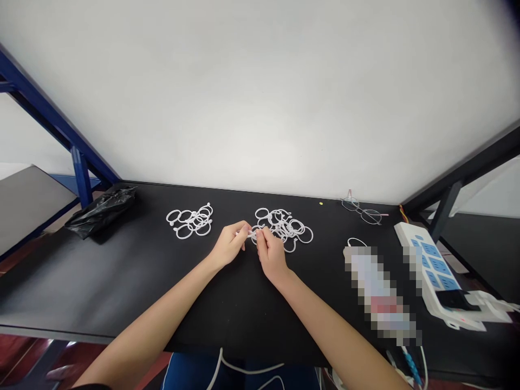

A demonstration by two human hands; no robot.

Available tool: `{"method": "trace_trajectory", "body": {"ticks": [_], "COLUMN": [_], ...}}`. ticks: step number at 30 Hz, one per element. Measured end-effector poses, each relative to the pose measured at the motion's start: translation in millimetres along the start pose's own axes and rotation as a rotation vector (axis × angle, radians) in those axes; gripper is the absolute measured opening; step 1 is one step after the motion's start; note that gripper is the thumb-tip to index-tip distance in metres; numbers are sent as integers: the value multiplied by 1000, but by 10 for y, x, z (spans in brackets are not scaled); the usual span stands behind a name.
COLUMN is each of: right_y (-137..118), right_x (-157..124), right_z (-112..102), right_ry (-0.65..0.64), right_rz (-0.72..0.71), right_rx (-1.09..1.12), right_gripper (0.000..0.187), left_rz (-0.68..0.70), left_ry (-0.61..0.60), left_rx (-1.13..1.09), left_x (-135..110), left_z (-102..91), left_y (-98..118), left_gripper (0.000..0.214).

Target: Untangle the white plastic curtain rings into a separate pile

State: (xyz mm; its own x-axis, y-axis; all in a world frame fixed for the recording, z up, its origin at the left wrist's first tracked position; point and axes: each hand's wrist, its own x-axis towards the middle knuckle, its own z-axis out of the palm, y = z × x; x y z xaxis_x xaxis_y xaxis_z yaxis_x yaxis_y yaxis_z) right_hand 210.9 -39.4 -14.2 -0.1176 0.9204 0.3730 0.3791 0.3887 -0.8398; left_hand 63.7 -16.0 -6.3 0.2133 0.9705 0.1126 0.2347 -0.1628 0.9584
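We've got a black table (122, 281) here. On it: a small pile of white rings (190, 221) toward the left, a bigger ring pile (290, 225) mid-table, a crumpled black bag (101, 210) far left, glasses (361, 211) at the back, and a white power strip (430, 265) on the right.

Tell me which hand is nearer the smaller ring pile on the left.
Left. The left hand sits just right of the smaller ring pile, apart from it; the right hand is farther right, beside the larger ring pile. Both pinch one white ring.
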Motion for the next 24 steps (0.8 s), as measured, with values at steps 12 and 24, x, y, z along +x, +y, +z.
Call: {"method": "trace_trajectory", "body": {"ticks": [12, 24], "right_y": [18, 32], "right_x": [-13, 61], "right_z": [14, 56], "right_ry": [14, 238], "right_rz": [-22, -120], "right_rx": [-7, -496], "right_gripper": [32, 23], "left_rz": [-8, -258], "left_ry": [-1, 284], "left_rx": [-57, -906], "left_x": [-4, 134], "left_z": [16, -129], "left_y": [-33, 191], "left_gripper": [36, 51]}}
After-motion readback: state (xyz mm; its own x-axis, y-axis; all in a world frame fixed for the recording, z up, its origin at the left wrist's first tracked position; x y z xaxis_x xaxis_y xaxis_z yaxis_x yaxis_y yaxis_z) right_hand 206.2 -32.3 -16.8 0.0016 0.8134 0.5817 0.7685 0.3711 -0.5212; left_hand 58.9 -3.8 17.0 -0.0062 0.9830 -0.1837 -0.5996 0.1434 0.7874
